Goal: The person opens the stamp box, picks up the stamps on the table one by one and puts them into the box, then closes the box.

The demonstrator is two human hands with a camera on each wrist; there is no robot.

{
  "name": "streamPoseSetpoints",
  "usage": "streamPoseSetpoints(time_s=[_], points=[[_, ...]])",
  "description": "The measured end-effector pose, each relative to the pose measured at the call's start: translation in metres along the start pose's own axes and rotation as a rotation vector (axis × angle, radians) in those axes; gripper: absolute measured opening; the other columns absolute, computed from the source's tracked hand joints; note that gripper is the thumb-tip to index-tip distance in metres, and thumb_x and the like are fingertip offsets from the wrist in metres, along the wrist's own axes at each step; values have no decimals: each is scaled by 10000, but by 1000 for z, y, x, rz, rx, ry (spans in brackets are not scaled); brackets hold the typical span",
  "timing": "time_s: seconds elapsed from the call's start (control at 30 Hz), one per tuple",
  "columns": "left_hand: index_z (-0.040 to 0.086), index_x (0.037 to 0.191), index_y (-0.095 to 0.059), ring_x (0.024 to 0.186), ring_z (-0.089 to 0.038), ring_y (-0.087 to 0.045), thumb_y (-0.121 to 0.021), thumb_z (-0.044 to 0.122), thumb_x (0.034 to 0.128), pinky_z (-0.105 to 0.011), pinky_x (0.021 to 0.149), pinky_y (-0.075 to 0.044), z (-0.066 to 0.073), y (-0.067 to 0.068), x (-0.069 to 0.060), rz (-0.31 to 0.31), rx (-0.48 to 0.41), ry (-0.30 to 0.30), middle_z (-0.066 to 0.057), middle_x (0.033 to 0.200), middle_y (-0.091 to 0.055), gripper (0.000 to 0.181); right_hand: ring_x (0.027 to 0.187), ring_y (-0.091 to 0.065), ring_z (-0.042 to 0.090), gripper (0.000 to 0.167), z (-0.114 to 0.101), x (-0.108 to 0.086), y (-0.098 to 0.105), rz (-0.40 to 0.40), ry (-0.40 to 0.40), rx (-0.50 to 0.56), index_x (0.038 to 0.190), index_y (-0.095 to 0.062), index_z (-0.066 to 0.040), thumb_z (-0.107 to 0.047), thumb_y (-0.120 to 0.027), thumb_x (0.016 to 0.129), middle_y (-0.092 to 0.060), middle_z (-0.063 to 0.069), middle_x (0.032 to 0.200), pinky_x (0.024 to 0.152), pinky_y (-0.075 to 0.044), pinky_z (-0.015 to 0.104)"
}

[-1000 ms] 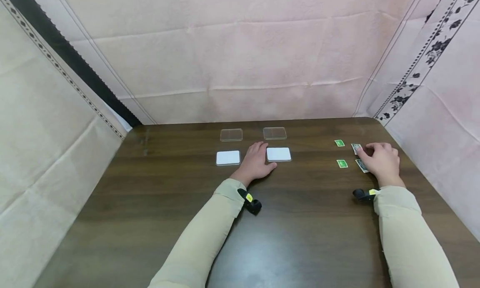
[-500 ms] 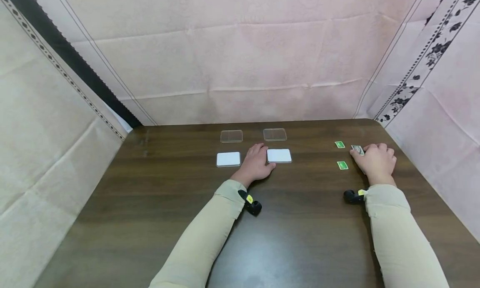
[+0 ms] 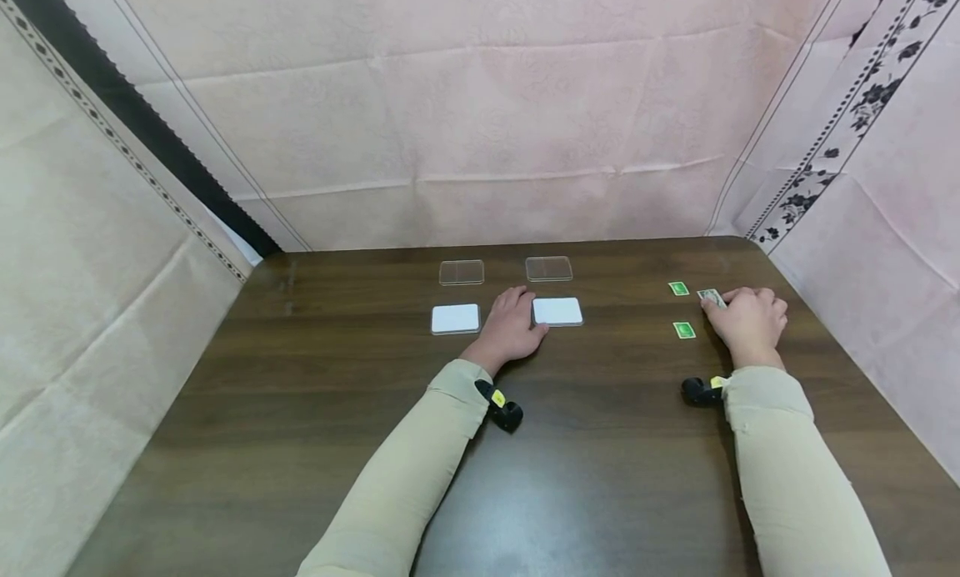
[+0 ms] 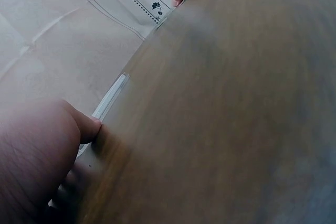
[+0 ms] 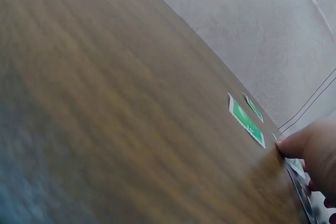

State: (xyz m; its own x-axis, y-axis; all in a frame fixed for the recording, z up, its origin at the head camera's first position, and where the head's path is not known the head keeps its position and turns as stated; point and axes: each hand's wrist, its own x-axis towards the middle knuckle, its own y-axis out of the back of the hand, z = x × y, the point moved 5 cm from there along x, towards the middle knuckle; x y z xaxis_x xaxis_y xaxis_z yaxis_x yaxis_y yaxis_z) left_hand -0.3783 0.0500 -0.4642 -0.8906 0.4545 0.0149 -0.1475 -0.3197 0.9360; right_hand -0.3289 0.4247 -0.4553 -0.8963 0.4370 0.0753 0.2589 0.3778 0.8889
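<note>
Touching white case (image 3: 558, 312), two o'clock, with loose-fingered left hand (image 3: 512, 325); touching card (image 3: 710, 295), ten o'clock, with right hand (image 3: 752, 320), unclear if gripping.

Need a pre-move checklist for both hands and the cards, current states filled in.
1. Left hand on right white pad: ok, the thumb touches its edge in the left wrist view.
2. Right hand at grey card: ok, the thumb is at it.
3. Firm pinch on grey card: cannot tell, the hand hides part of the contact.
4. Area under right hand visible from the head view: not ok, the hand blocks it.
5. Far green card and near green card clear of right hand: ok, both lie apart from it.
6. Left clear plate and right clear plate untouched: ok.
</note>
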Motion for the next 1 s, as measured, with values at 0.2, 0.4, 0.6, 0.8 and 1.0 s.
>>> streamPoseSetpoints(time_s=[0.2,0.4,0.6,0.8,1.0], points=[[60,1543,-369,1523,-262,-201,-523,423,1029,-371,1241,-118,1,2,-1,15,-3,1,-132,1633,-276,648,1175,-340,599,488,0,2,4,82,39,45,1172,-550,78,-375,-580,992,-493,382,1242,992,-261,654],[62,1543,-371,1522,-258,-203,-521,421,1029,-367,1240,-119,1,3,0,16,2,4,-131,1632,-279,644,1070,-506,557,494,2,4,4,81,58,44,1223,-510,53,-388,-560,1005,-595,350,1154,897,-360,633],[66,1546,-367,1525,-252,-196,-513,426,1032,-362,1240,-114,1,2,0,11,7,4,-127,1635,-275,644,1018,-568,489,502,3,5,1,80,82,62,1311,-477,34,-366,-547,1015,-604,293,1171,828,-414,613],[69,1547,-367,1525,-251,-197,-508,441,1031,-366,1241,-117,0,1,0,11,13,5,-122,1636,-275,651,1103,-550,533,585,3,9,-1,57,126,44,1459,-419,34,-354,-518,1031,-581,335,1272,891,-418,642],[75,1539,-378,1519,-254,-208,-512,444,1030,-372,1240,-124,-3,-3,1,12,16,0,-121,1629,-284,643,1158,-511,558,608,3,9,-3,28,137,60,1519,-365,11,-352,-489,1047,-536,367,1316,944,-398,662]])
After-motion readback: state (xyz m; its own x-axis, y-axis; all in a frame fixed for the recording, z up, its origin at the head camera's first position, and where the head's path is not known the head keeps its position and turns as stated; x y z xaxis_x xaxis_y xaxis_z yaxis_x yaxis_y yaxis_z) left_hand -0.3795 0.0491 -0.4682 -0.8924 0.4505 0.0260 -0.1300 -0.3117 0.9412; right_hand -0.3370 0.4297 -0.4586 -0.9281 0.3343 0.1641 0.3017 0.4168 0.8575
